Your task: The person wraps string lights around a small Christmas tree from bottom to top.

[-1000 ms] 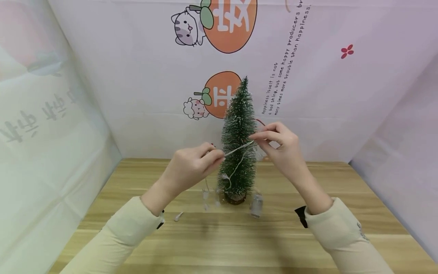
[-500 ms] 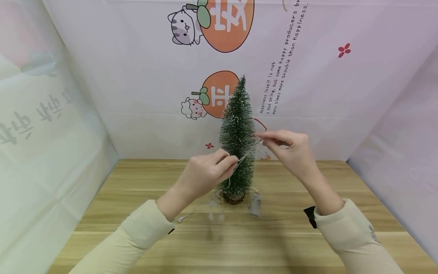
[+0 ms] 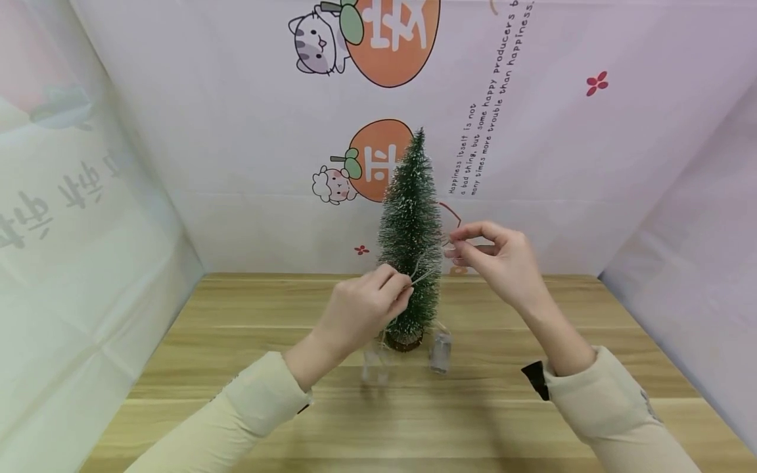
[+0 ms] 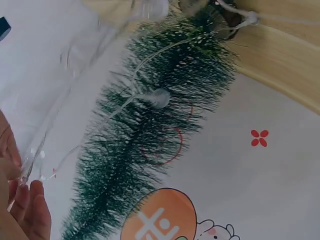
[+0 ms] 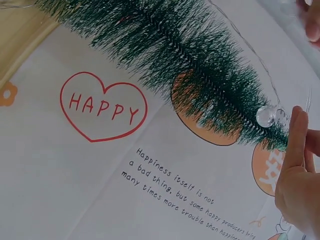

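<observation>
Tree (image 3: 412, 223), one, green: I see it upright on the wooden table (image 3: 331, 433). Light string (image 4: 160, 98), one, with clear bulbs: partly against the tree, partly running between the hands. Left hand (image 3: 369, 299): fingers curled, pinching the string before the tree. Right hand (image 3: 503, 263): thumb and fingertips narrowed on the string, beside the tree. Grey box (image 3: 440, 353), one: I find it near the tree's base.

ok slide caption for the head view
Left hand and right hand pinching string lights at a frosted miniature Christmas tree.
</observation>
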A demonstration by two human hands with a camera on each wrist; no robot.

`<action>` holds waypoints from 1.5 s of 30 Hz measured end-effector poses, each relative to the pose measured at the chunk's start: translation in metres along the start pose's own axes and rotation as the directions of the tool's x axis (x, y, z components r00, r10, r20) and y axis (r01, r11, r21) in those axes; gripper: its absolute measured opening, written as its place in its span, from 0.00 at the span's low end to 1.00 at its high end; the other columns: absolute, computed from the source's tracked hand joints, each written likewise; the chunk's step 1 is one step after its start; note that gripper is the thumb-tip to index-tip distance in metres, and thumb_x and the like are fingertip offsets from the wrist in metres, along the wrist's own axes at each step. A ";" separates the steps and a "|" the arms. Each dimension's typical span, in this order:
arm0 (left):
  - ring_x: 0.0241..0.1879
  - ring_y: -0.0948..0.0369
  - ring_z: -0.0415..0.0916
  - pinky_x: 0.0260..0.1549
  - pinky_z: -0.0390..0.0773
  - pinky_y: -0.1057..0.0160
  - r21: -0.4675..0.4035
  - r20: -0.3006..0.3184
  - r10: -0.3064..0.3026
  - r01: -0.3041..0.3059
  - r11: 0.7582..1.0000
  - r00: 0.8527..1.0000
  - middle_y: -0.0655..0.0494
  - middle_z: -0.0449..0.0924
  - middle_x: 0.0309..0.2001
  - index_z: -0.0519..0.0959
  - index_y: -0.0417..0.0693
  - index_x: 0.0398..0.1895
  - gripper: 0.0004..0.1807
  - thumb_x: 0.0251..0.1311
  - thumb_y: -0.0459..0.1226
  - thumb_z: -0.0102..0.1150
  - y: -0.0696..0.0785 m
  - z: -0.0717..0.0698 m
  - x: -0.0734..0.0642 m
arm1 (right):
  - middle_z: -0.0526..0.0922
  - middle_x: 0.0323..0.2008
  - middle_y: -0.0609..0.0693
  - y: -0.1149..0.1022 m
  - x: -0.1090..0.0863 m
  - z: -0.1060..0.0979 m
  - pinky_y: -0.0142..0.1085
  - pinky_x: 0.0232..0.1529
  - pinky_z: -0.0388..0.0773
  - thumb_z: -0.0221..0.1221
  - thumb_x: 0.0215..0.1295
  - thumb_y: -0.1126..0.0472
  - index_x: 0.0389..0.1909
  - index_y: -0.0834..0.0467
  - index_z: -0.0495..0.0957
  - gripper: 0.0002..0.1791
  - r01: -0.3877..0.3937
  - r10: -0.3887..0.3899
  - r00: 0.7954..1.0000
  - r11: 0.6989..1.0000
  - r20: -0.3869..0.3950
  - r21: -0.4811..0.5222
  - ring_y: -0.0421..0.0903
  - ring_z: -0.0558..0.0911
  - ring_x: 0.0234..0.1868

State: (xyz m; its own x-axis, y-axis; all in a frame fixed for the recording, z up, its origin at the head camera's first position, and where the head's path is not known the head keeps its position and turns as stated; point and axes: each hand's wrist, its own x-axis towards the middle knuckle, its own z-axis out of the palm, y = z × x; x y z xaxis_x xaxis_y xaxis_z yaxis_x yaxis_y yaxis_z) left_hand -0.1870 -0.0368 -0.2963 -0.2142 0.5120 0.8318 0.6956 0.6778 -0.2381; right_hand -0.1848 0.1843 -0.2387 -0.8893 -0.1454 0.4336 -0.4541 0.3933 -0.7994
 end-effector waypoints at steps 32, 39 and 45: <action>0.44 0.59 0.77 0.46 0.76 0.62 0.158 -0.087 -0.095 0.108 0.982 0.992 0.59 0.82 0.40 0.83 0.54 0.38 0.12 0.61 0.49 0.60 -0.004 0.017 0.047 | 0.79 0.29 0.19 0.001 0.006 -0.005 0.26 0.20 0.65 0.62 0.56 0.75 0.35 0.65 0.78 0.07 0.297 -0.315 0.946 0.937 -0.078 -0.182 0.33 0.71 0.19; 0.40 0.61 0.80 0.44 0.79 0.63 0.063 -0.039 -0.127 0.129 0.990 0.991 0.62 0.84 0.35 0.83 0.55 0.36 0.09 0.61 0.47 0.60 0.002 0.021 0.054 | 0.84 0.28 0.32 0.000 0.005 -0.004 0.26 0.19 0.64 0.63 0.55 0.75 0.35 0.64 0.80 0.08 0.323 -0.339 0.939 0.925 -0.049 -0.201 0.33 0.70 0.18; 0.38 0.62 0.81 0.43 0.79 0.65 0.182 -0.061 -0.022 0.032 0.983 0.998 0.61 0.82 0.29 0.83 0.55 0.31 0.06 0.61 0.43 0.60 -0.001 0.020 0.054 | 0.88 0.31 0.52 0.004 0.002 -0.008 0.21 0.22 0.65 0.65 0.53 0.73 0.38 0.61 0.83 0.11 0.454 -0.483 0.874 0.776 0.050 -0.438 0.34 0.73 0.20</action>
State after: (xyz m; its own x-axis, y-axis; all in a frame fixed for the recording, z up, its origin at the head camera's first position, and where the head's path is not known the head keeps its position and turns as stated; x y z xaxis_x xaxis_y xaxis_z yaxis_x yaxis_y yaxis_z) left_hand -0.2130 0.0008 -0.2610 -0.1869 0.4641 0.8658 0.5523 0.7785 -0.2981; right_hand -0.1881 0.1932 -0.2373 -0.5610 -0.3624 0.7443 -0.7319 0.6372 -0.2414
